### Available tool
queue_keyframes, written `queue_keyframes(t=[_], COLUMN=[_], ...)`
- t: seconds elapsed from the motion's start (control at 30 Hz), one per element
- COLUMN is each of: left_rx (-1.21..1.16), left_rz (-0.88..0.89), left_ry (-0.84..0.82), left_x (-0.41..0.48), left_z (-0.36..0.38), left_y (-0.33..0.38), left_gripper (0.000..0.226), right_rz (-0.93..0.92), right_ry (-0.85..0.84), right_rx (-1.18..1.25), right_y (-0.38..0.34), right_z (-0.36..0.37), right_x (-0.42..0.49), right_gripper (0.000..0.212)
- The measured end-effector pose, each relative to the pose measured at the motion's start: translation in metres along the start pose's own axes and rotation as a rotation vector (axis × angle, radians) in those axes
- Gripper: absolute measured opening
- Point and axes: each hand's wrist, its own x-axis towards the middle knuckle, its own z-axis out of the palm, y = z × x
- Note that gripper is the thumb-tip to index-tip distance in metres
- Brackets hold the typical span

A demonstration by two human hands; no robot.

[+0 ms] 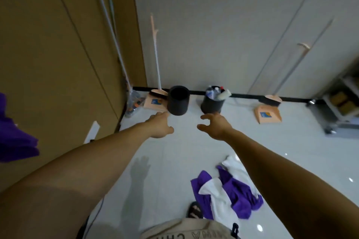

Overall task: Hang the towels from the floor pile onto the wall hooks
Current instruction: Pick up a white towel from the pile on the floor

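The left hand (160, 125) and right hand (215, 127) reach out side by side at mid-frame, both empty with fingers loosely spread, just short of two black bins (178, 103). The next pick-up probably goes best by bending low and taking one towel by an edge, so the rest stay down. The towel pile (229, 194), purple and white, lies on the floor (174, 161) at lower right of centre, well apart from both hands and nearer the right forearm; another purple towel (15, 137) shows at the left edge, its hook out of view.
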Motion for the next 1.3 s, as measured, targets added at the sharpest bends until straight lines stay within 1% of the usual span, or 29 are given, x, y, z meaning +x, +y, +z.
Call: queue_keyframes(t=[0.2,0.37,0.5,0.6,0.73,0.83,0.97,1.13,1.2,1.3], left_rx=[0.074,0.159,0.157,0.141,0.131,0.156,0.134,0.103,0.085,0.061], left_rz=[0.143,0.144,0.125,0.097,0.023,0.015,0.003,-0.011,-0.005,-0.001], left_ry=[-0.181,-0.332,-0.384,-0.45,-0.516,-0.551,-0.542,-0.543,-0.532,-0.516], left_x=[0.026,0.058,0.095,0.128,0.184,0.234,0.291,0.338,0.354,0.366], left_z=[0.073,0.146,0.219,0.284,0.384,0.462,0.557,0.639,0.659,0.673], left_y=[0.083,0.122,0.129,0.113,0.071,0.032,-0.024,-0.078,-0.091,-0.1], left_gripper=[0.076,0.072,0.068,0.065,0.065,0.064,0.062,0.062,0.062,0.06], right_rz=[0.285,0.419,0.489,0.56,0.614,0.642,0.621,0.617,0.584,0.525], right_ry=[0.039,-0.017,-0.094,-0.185,-0.229,-0.236,-0.274,-0.198,-0.197,-0.206], right_rx=[0.095,0.243,0.25,0.28,0.316,0.325,0.291,0.18,0.129,0.035], right_y=[0.119,0.203,0.269,0.313,0.365,0.397,0.428,0.466,0.481,0.495], right_z=[0.005,0.041,0.099,0.163,0.268,0.355,0.467,0.566,0.591,0.608], right_x=[-0.043,-0.047,-0.035,-0.018,0.021,0.061,0.119,0.176,0.194,0.21], right_gripper=[0.047,0.042,0.037,0.029,0.046,0.047,0.048,0.052,0.046,0.028])
